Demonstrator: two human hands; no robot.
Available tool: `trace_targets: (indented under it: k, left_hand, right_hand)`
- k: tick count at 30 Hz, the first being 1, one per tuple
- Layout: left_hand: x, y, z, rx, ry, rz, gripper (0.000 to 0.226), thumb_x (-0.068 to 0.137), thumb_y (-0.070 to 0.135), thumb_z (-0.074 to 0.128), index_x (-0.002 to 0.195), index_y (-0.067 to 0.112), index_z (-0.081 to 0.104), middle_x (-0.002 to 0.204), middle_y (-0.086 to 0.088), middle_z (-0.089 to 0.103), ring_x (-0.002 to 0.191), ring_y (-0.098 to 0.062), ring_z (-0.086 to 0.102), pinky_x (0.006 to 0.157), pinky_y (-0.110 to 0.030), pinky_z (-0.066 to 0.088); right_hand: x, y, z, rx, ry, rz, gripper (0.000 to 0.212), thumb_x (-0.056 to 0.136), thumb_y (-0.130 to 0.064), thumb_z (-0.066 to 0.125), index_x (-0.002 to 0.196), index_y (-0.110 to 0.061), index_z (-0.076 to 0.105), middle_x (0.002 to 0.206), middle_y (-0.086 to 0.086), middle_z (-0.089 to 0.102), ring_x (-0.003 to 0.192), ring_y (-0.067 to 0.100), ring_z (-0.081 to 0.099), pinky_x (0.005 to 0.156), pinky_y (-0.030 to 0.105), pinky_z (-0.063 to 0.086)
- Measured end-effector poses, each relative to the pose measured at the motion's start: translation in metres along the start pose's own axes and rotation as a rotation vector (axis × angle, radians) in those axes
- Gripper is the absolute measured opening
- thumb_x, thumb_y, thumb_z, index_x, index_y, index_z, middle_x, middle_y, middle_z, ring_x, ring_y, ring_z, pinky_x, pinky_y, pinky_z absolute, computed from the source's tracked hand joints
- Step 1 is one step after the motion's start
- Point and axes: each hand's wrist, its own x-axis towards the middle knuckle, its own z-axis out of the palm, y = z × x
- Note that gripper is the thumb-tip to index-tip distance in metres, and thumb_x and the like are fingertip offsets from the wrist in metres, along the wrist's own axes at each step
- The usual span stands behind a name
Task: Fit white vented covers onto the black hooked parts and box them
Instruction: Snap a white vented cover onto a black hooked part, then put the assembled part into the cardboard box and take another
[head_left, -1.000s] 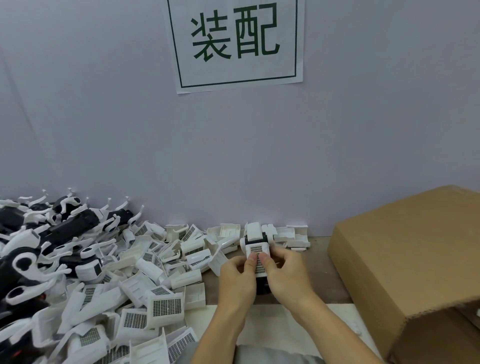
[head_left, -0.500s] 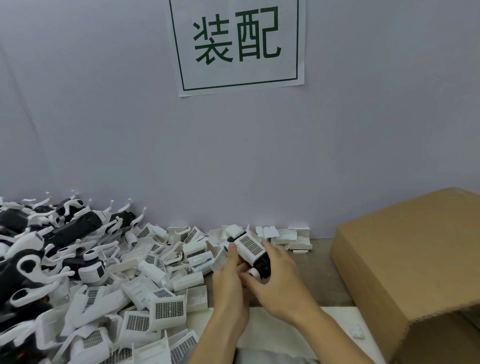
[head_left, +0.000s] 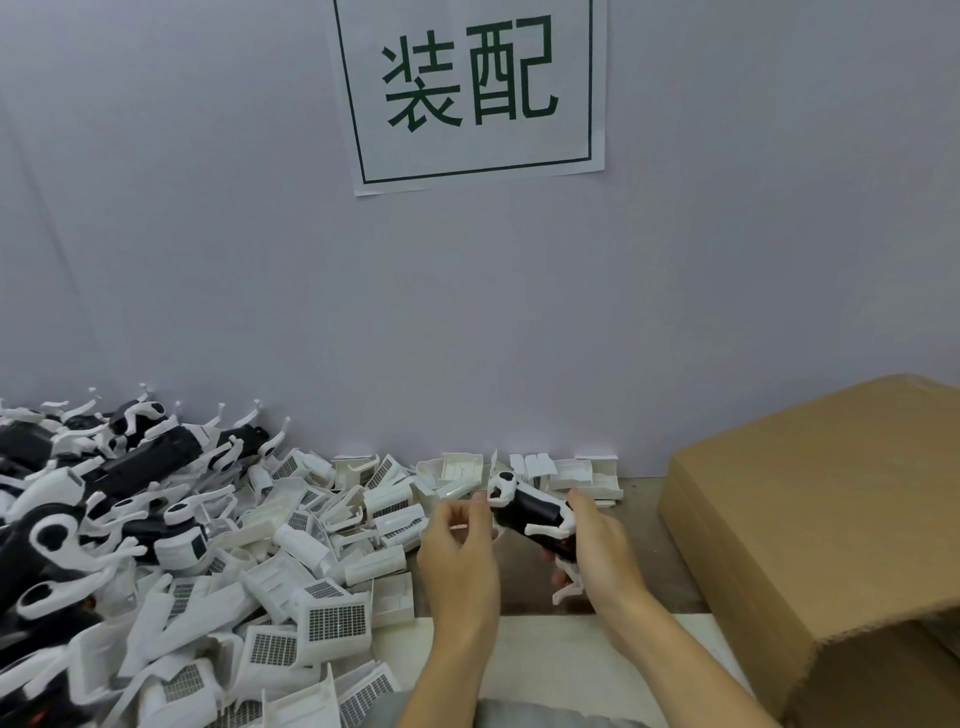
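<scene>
My right hand (head_left: 605, 553) grips a black hooked part (head_left: 530, 512) by its right end and holds it tilted just above the table, dark side up. A white hooked piece shows at the part's far left end, and white clips show near my right fingers. Its vented cover faces away and is hidden. My left hand (head_left: 457, 543) sits just left of the part with its fingers loosely curled by the white end, closed around nothing I can see. Loose white vented covers (head_left: 335, 621) are heaped to the left, and behind them lie more black hooked parts (head_left: 140, 467).
A brown cardboard box (head_left: 810, 519) fills the right side, its flap hanging toward me. A grey wall with a printed paper sign (head_left: 472, 88) stands close behind the table. A white sheet (head_left: 545, 654) lies at the front edge under my wrists.
The part has been turned over, from vented cover up to black side up, and has moved right in my right hand. My left hand has come off it.
</scene>
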Motion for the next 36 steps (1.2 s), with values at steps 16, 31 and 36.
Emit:
trace_targets:
  k: [16, 31, 36]
  left_hand:
    - [0.022, -0.003, -0.014, -0.36, 0.059, -0.378, 0.015, 0.093, 0.021, 0.07, 0.101, 0.008, 0.067, 0.099, -0.022, 0.073, 0.08, -0.03, 0.069, 0.07, -0.043, 0.058]
    - [0.023, 0.003, -0.017, -0.123, 0.148, -0.226, 0.029, 0.104, 0.029, 0.041, 0.092, 0.016, 0.065, 0.107, -0.01, 0.067, 0.093, -0.025, 0.058, 0.048, -0.029, 0.049]
    - [0.019, -0.008, -0.013, -0.077, 0.073, -0.261, 0.03, 0.102, 0.021, 0.038, 0.086, 0.015, 0.063, 0.103, -0.011, 0.066, 0.086, -0.026, 0.056, 0.054, -0.032, 0.043]
  right_hand:
    - [-0.007, 0.002, 0.005, -1.081, -0.102, -0.884, 0.063, 0.078, -0.015, 0.063, 0.132, -0.041, 0.043, 0.132, -0.024, 0.035, 0.131, 0.001, 0.023, 0.107, 0.027, 0.015]
    - [0.0, -0.013, -0.035, -0.678, -0.054, -0.425, 0.023, 0.096, -0.046, 0.052, 0.094, -0.024, 0.058, 0.072, -0.013, 0.059, 0.062, 0.0, 0.06, 0.053, 0.013, 0.043]
    - [0.0, -0.048, -0.047, 0.127, -0.012, -0.149, 0.036, 0.104, -0.037, 0.044, 0.088, -0.014, 0.065, 0.061, -0.003, 0.063, 0.06, 0.015, 0.063, 0.059, 0.028, 0.05]
